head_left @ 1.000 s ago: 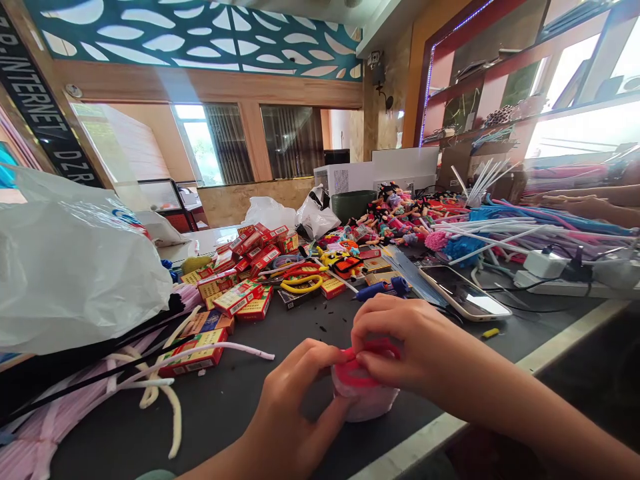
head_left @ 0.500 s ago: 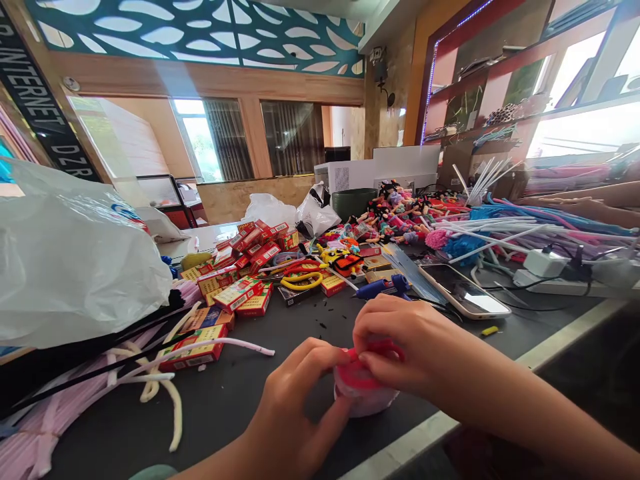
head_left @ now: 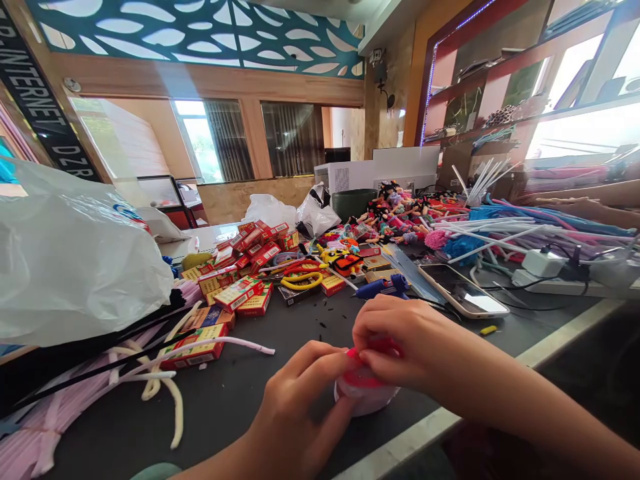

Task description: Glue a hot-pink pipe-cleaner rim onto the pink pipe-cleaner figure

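Observation:
My left hand [head_left: 300, 400] and my right hand [head_left: 405, 343] both grip a small pale pink fuzzy roll [head_left: 365, 397] just above the dark tabletop [head_left: 225, 407]. A red-pink chenille band [head_left: 363, 377] circles its top, partly hidden under my right fingers. The left fingers press against its side while the right fingertips pinch the band. Behind my right hand lies a blue hot glue gun [head_left: 383, 287]. A smartphone [head_left: 463, 297] rests to its right.
Red and yellow cardboard boxes [head_left: 240, 293] are heaped at left beside a white plastic bag [head_left: 70, 260] and long pipe cleaners [head_left: 90, 380]. Small dolls [head_left: 400, 217], a power strip [head_left: 550, 280] and a co-worker's hands [head_left: 585, 203] are at the back right.
Both my hands stay on the roll, with only small shifts of the fingers around the band. The view has shifted slightly.

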Demonstrator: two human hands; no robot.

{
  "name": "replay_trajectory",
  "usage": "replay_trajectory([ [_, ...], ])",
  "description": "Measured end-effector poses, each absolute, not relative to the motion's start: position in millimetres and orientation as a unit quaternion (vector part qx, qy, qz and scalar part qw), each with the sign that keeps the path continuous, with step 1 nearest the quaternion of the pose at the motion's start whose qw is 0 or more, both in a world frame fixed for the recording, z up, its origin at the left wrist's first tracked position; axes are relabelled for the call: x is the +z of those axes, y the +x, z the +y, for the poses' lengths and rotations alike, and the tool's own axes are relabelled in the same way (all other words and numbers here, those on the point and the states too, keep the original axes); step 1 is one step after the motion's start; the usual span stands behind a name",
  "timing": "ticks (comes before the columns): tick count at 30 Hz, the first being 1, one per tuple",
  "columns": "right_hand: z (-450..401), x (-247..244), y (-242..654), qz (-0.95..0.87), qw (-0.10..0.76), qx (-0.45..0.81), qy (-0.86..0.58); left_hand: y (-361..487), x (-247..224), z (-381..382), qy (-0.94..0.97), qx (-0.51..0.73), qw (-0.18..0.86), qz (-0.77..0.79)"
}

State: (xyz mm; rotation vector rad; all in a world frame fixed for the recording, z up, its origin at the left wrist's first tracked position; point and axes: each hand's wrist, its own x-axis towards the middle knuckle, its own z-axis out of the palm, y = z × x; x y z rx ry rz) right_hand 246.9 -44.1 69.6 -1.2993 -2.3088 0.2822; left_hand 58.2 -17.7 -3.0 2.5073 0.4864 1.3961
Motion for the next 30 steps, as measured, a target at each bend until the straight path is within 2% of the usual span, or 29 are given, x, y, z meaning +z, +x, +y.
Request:
replay_trajectory([
  [15, -45.3, 76.7, 244.3, -0.836, 0.224, 0.131, -0.484, 57.8, -6.5, -19.6, 0.843, 0.493, 0.136, 0.168],
  [30, -56.3, 78.1, 246.2, -0.849, 0.194, 0.121, -0.477, 58.8, -0.2, -27.4, 0.863, 0.487, 0.064, 0.121],
])
